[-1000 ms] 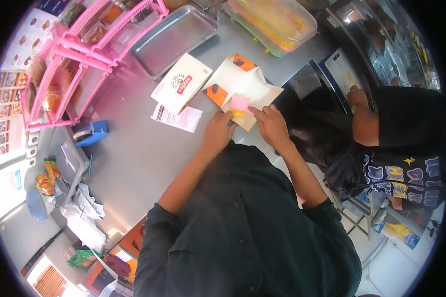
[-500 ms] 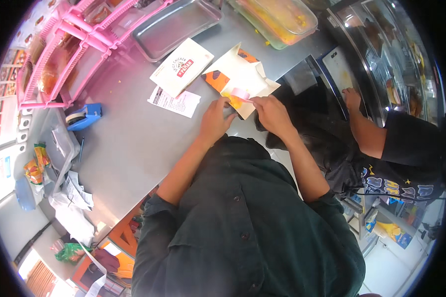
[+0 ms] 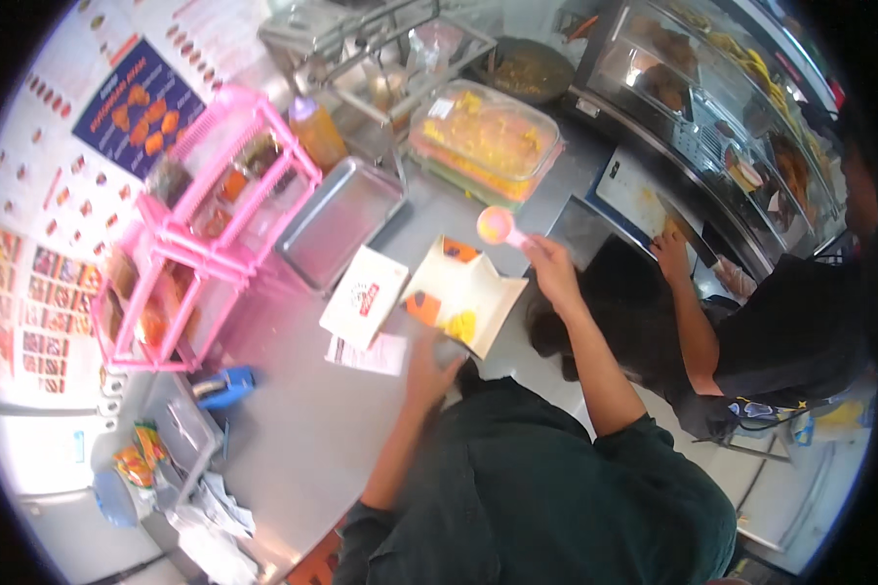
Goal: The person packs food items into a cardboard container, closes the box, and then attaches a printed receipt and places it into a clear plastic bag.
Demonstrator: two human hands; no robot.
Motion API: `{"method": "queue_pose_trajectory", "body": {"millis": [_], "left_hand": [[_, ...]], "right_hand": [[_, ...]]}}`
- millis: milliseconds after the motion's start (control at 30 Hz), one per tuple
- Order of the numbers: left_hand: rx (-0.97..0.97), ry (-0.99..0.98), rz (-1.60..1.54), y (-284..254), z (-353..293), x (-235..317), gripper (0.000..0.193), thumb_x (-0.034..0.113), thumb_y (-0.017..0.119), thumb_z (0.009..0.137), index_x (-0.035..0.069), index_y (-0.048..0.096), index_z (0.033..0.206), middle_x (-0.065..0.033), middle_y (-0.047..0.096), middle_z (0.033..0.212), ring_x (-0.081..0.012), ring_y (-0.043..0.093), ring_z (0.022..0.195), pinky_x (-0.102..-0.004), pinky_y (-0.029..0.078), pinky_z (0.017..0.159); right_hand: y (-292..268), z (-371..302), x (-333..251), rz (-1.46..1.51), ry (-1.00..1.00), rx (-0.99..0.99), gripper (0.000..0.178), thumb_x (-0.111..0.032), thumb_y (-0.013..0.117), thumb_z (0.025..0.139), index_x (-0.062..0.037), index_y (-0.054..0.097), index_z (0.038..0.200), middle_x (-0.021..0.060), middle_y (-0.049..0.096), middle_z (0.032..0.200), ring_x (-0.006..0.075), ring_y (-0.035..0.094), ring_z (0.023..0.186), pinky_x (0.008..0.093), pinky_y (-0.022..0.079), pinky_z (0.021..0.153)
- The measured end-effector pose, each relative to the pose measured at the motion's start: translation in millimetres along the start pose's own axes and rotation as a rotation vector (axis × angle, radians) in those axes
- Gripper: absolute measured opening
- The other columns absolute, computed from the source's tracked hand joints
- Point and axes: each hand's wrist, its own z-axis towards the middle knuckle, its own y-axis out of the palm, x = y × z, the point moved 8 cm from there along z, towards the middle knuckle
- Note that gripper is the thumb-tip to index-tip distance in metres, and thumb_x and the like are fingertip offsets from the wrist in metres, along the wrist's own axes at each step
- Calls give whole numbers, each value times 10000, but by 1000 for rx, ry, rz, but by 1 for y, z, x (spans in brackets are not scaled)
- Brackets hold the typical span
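In my right hand (image 3: pixel 554 276) is the handle of a pink measuring scoop (image 3: pixel 496 226), raised above the steel table. Yellow residue shows in its bowl. Below it stands an unfolded paper food box (image 3: pixel 468 288), white inside with orange-and-black printed flaps. A small yellow heap (image 3: pixel 460 325) lies inside, near the box's closest corner. My left hand (image 3: pixel 429 369) is by the near left edge of this box, its thumb apart from the fingers. Slight blur hides whether it touches the cardboard. Left of the box, a closed white carton (image 3: pixel 365 296) rests partly over a printed slip (image 3: pixel 373 355).
Beyond are a steel tray (image 3: pixel 344 222) and a lidded glass container (image 3: pixel 486 141) of yellow food. A pink rack (image 3: pixel 210 229) and blue tape dispenser (image 3: pixel 224 388) stand left. At right, a co-worker's hand (image 3: pixel 669 252) is at a cutting board (image 3: pixel 644 193), beside a glass display case (image 3: pixel 668 83).
My right hand has lifted the scoop up and away from the box. The yellow heap inside now shows. My left hand has drawn slightly off the box's edge, and the view has tilted farther ahead.
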Motion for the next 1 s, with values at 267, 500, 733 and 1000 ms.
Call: {"method": "queue_pose_trajectory", "body": {"millis": [267, 500, 733, 1000], "left_hand": [[-108, -66, -123, -8, 13, -9, 479, 64, 732, 802, 23, 532, 1236, -135, 667, 1038, -266, 635, 1029, -373, 477, 929], [-143, -77, -180, -9, 22, -14, 392, 129, 752, 805, 46, 597, 1155, -131, 673, 1034, -268, 653, 984, -376, 509, 856], [-133, 13, 102, -18, 31, 17, 398, 195, 773, 803, 42, 603, 1128, -135, 636, 942, -294, 638, 899, -402, 510, 790], [-133, 28, 131, -12, 40, 14, 362, 182, 770, 784, 48, 600, 1075, -148, 599, 912, -333, 587, 844, -434, 469, 761]], "right_hand": [[-54, 129, -63, -625, -392, 400, 264, -214, 562, 944, -98, 715, 1124, 184, 700, 914, 361, 656, 867, 441, 506, 791], [-25, 198, -48, -1190, -692, 345, 220, -223, 587, 877, -174, 744, 1022, 102, 648, 926, 302, 585, 1057, 444, 511, 806], [-24, 234, -58, -1559, -564, 252, 173, -254, 632, 828, -127, 740, 870, 51, 677, 876, 242, 597, 958, 373, 496, 706], [-27, 209, -97, -1405, -221, -64, 309, -358, 649, 846, -70, 749, 894, 147, 729, 960, 309, 700, 955, 432, 565, 741]]}}
